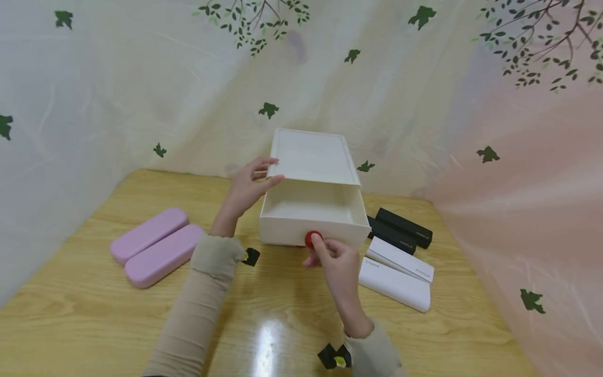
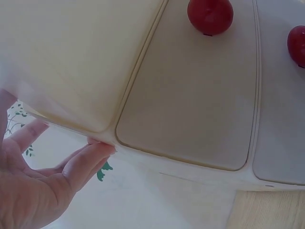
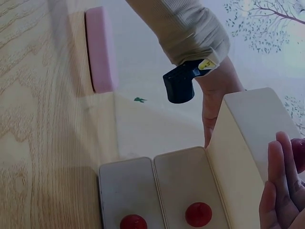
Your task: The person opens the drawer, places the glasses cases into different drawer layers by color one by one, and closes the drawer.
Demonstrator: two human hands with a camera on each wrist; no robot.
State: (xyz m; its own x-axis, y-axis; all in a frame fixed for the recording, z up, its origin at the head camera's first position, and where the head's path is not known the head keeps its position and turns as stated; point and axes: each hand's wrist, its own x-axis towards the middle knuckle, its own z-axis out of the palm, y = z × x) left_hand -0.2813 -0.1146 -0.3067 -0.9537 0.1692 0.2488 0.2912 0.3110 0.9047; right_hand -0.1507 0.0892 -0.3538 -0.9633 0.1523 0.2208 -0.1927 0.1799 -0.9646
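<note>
A white drawer cabinet [image 1: 313,157] stands at the back of the table, its top drawer [image 1: 282,230] pulled out with a bare inside. My right hand [image 1: 340,264] pinches that drawer's round red knob [image 1: 311,239] between thumb and fingers. At the cabinet's upper left edge, my left hand [image 1: 246,189] touches the side and front rim with spread fingers [image 2: 90,157]. Below the pulled-out drawer, two closed drawers show in the left wrist view: a middle drawer [image 2: 190,95] and a lower drawer [image 2: 281,124], each with a red knob.
Two long pink cases [image 1: 165,255] lie side by side on the table [image 1: 278,303] to the left. Right of the cabinet are two black cases [image 1: 405,228] and, nearer, two white cases [image 1: 395,283]. A leaf-patterned curtain [image 1: 207,94] hangs behind and along the sides.
</note>
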